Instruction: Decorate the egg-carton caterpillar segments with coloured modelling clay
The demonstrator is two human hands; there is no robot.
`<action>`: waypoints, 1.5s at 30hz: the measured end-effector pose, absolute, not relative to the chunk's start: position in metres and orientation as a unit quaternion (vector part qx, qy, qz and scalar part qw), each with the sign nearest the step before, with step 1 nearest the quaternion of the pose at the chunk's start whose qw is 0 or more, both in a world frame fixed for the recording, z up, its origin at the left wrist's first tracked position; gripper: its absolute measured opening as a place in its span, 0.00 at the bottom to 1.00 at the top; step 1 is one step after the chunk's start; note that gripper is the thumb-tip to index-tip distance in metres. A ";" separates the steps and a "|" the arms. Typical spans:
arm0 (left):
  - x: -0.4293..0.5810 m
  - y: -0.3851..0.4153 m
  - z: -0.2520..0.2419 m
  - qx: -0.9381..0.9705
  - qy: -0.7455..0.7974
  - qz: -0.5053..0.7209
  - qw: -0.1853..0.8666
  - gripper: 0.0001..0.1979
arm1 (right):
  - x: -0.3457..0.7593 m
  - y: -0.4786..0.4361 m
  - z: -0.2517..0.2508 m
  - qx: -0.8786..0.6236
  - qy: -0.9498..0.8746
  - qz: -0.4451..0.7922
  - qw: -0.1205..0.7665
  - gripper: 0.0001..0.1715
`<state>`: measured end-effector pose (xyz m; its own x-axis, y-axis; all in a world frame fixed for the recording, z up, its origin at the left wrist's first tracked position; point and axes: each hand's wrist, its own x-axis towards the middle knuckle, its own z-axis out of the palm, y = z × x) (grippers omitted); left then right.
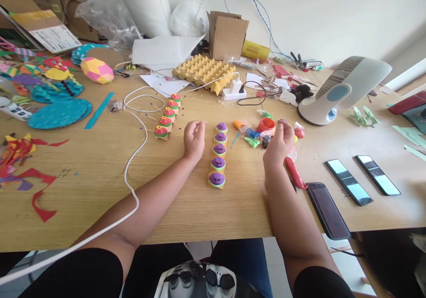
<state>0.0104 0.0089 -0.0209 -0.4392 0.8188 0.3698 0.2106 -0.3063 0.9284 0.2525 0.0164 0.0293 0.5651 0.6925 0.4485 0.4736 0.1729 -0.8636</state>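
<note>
A carton strip (218, 162) with five purple-topped cups is lying on the tabletop (233, 213) between two hands, its long axis running from twelve to six o'clock. From the left hand (195, 139) it is lying between three and four o'clock; from the right hand (281, 140), near nine. The left is sitting nearer, just beside the cups, while the right is hovering well apart. Both are holding their fingers curled, thumb toward fingertips (whether the left is pinching anything, I cannot tell). A small purple tip is showing at the right fingertips, but its grip is staying unclear.

Outward from the strip, one red-and-green strip (165, 121), also counting five cups, is lying at ten o'clock. One red tub (266, 125) is standing at two, with one fan (342, 92) farther out. Three phones (328, 210) are lying between three and four; one yellow egg tray (199, 69) is resting near twelve.
</note>
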 end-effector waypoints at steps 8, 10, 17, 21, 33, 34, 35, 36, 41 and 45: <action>0.010 0.007 -0.020 0.491 0.566 0.638 0.180 0.08 | 0.258 0.014 0.027 -0.740 -0.570 -0.011 0.357 0.23; 0.010 0.008 -0.022 0.490 0.572 0.633 0.178 0.08 | 0.261 0.013 0.024 -0.757 -0.560 -0.023 0.336 0.29; 0.009 0.009 -0.024 0.500 0.573 0.628 0.166 0.09 | 0.270 0.019 0.014 -0.784 -0.557 0.012 0.273 0.36; 0.010 0.007 -0.022 0.503 0.571 0.627 0.167 0.09 | 0.269 0.019 0.018 -0.781 -0.560 -0.002 0.278 0.36; 0.018 -0.011 -0.001 0.633 0.497 0.587 0.095 0.05 | 0.227 -0.008 0.035 -0.543 -0.754 -0.062 0.363 0.31; 0.019 -0.012 0.001 0.650 0.486 0.576 0.096 0.05 | 0.222 -0.011 0.035 -0.520 -0.773 -0.059 0.358 0.31; 0.020 -0.013 0.002 0.666 0.478 0.565 0.096 0.05 | 0.217 -0.013 0.034 -0.496 -0.792 -0.056 0.352 0.31; 0.021 -0.014 0.003 0.680 0.470 0.555 0.096 0.06 | 0.214 -0.015 0.032 -0.468 -0.811 -0.053 0.347 0.31; 0.023 -0.011 0.003 0.708 0.425 0.557 0.090 0.07 | 0.209 -0.014 0.022 -0.362 -0.871 -0.047 0.329 0.31; 0.021 -0.007 0.000 0.683 0.451 0.567 0.095 0.09 | 0.211 -0.014 0.017 -0.348 -0.878 -0.057 0.323 0.34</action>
